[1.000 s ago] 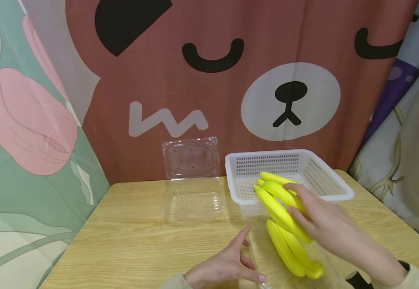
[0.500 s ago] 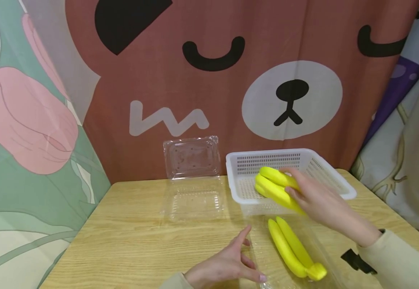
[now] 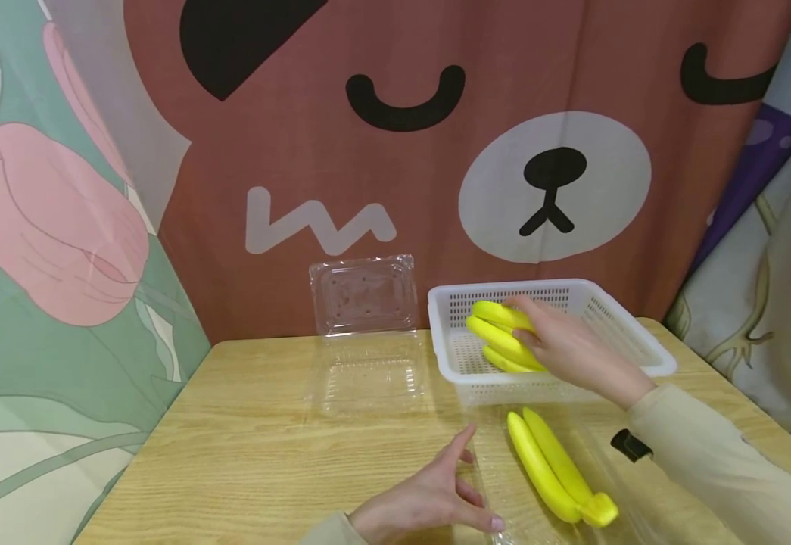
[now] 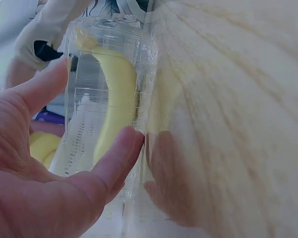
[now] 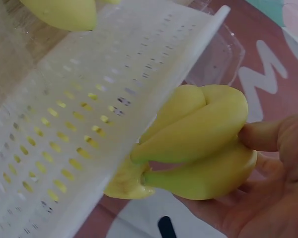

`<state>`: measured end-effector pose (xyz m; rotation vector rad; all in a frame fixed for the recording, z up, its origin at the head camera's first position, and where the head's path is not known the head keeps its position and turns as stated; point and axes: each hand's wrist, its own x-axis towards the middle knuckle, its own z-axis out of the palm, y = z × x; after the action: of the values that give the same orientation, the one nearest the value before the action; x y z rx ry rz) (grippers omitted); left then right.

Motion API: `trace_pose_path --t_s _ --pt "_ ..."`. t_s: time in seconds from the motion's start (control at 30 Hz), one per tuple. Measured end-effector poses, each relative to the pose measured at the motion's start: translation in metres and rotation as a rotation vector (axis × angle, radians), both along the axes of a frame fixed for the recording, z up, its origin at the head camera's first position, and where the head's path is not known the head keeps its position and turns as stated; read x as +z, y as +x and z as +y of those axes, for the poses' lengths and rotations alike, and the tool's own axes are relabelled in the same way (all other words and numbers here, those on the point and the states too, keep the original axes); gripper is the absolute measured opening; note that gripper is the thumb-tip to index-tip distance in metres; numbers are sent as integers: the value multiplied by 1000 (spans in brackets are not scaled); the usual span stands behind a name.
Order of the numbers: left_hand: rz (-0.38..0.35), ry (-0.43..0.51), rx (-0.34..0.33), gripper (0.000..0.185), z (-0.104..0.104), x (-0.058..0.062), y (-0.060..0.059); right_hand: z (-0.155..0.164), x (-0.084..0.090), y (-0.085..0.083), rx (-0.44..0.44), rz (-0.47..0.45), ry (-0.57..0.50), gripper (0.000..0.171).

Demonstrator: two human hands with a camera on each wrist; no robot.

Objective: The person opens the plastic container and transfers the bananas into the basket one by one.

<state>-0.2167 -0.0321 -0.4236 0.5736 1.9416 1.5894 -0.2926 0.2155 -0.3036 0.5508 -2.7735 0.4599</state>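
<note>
My right hand [image 3: 558,337] grips a yellow bunch of bananas [image 3: 504,333] inside the white perforated basket's opening. The right wrist view shows my fingers and thumb round the outer side of this bunch [image 5: 203,144], close to the basket wall. A smaller bunch [image 3: 552,469], with two bananas showing, lies in a clear plastic container [image 3: 487,469] in front of the basket. At that container's left side, my left hand [image 3: 432,496] touches the edge with thumb and fingers spread. In the left wrist view, a fingertip [image 4: 131,136] meets the clear wall, and one banana [image 4: 116,87] shows through it.
The white basket [image 3: 449,378] stands at the back right of the wooden table [image 3: 245,454]. Left of it, a second clear clamshell box [image 3: 368,378] stands with its lid [image 3: 364,295] raised. A curtain with a bear print [image 3: 286,151] hangs behind the table.
My right hand has carried its bunch of bananas up and away from the clear container, leftward and into the basket's opening. My left hand has stayed at the container's edge.
</note>
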Motion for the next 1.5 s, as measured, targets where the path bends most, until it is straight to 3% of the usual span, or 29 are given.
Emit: trace_pose_path --t_s 0.3,0.57,0.93,1.17,1.5 --pt "8 9 3 110 0 -1 0 -9 -18 -30 70 -38 -6 39" --pt "-5 43 -23 109 0 -1 2 -15 -39 -45 93 -94 -15 39" --pt "8 35 -30 110 -1 -3 1 -21 -54 -58 38 -263 -61 39" --pt "-21 95 -44 110 0 -4 1 -21 -51 -60 16 -293 -89 36" --pt "21 29 -32 109 0 -2 0 -17 -46 -51 55 -274 -89 37"
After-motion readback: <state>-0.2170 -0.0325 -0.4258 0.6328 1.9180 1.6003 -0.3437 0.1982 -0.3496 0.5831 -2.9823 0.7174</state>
